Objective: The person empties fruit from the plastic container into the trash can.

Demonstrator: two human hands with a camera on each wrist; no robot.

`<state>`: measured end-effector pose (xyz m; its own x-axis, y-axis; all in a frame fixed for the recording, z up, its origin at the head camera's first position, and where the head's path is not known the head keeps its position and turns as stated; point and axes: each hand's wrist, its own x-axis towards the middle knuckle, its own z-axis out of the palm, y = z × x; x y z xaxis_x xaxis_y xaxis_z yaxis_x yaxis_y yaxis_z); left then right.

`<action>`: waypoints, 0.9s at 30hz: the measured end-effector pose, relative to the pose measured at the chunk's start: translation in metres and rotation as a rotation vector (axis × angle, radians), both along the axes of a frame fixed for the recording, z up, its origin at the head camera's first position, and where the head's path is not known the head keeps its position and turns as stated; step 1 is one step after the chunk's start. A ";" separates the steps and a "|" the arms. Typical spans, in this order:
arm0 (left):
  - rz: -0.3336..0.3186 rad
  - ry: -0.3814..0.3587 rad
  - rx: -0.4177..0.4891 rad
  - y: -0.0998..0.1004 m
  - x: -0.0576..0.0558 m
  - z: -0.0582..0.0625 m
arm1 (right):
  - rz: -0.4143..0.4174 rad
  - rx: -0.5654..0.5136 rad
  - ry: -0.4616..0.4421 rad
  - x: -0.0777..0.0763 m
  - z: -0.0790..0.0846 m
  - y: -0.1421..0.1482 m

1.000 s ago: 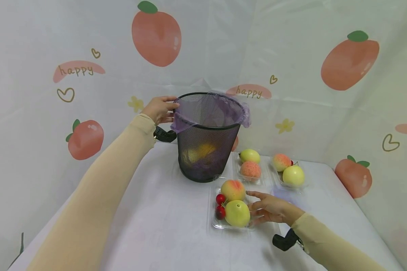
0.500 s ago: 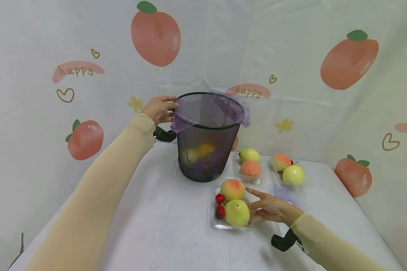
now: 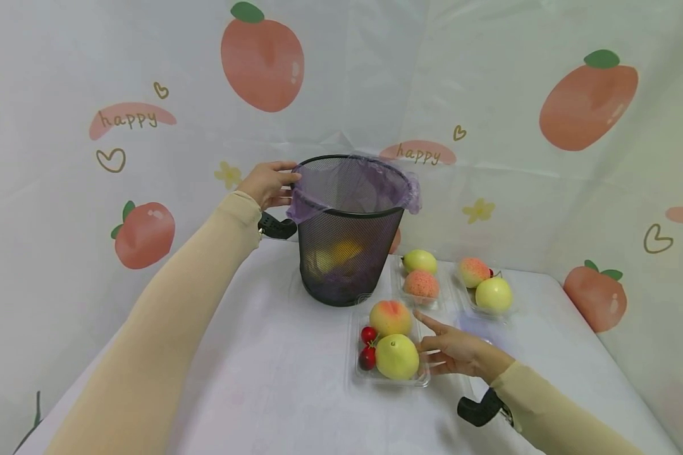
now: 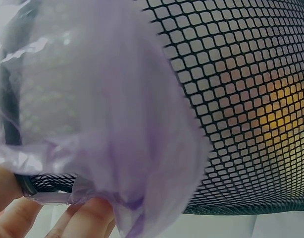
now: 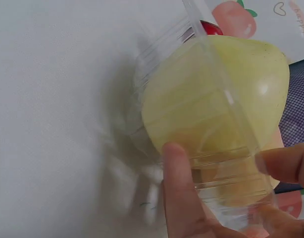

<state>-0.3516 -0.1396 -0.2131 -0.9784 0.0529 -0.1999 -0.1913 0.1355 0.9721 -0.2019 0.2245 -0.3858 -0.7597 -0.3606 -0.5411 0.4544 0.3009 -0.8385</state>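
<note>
My left hand (image 3: 269,184) holds the black rim of a mesh wastebasket (image 3: 341,253). In the left wrist view its fingers (image 4: 90,218) lie partly behind the purple bag lining (image 4: 147,124). My right hand (image 3: 455,349) holds the right side of a clear plastic fruit box (image 3: 370,378). Inside the box are a peach (image 3: 391,318), a yellow-green pear (image 3: 397,357) and two red cherries (image 3: 367,347). In the right wrist view, one fingertip meets the rim and another finger (image 5: 179,183) lies against the box's outer wall. Some fingers are partly hidden behind the clear plastic.
Behind the box stand two more clear boxes, one with a green fruit (image 3: 419,261) and a rough orange-pink fruit (image 3: 422,285), the other with a peach (image 3: 473,272) and a yellow fruit (image 3: 494,295). Something yellow (image 3: 341,253) shows through the basket mesh. A printed cloth backs the table.
The box's right edge has shifted slightly outward and looks a little raised, while the pear and cherries have moved slightly left. My right fingers have shifted along the box; my left hand stays still.
</note>
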 end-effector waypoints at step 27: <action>-0.009 -0.011 0.011 -0.001 0.000 0.000 | -0.049 -0.258 -0.036 0.007 -0.011 -0.004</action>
<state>-0.3515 -0.1409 -0.2134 -0.9755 0.0638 -0.2104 -0.2012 0.1265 0.9713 -0.1952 0.2203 -0.3964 -0.7613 -0.4538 -0.4631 0.4942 0.0562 -0.8675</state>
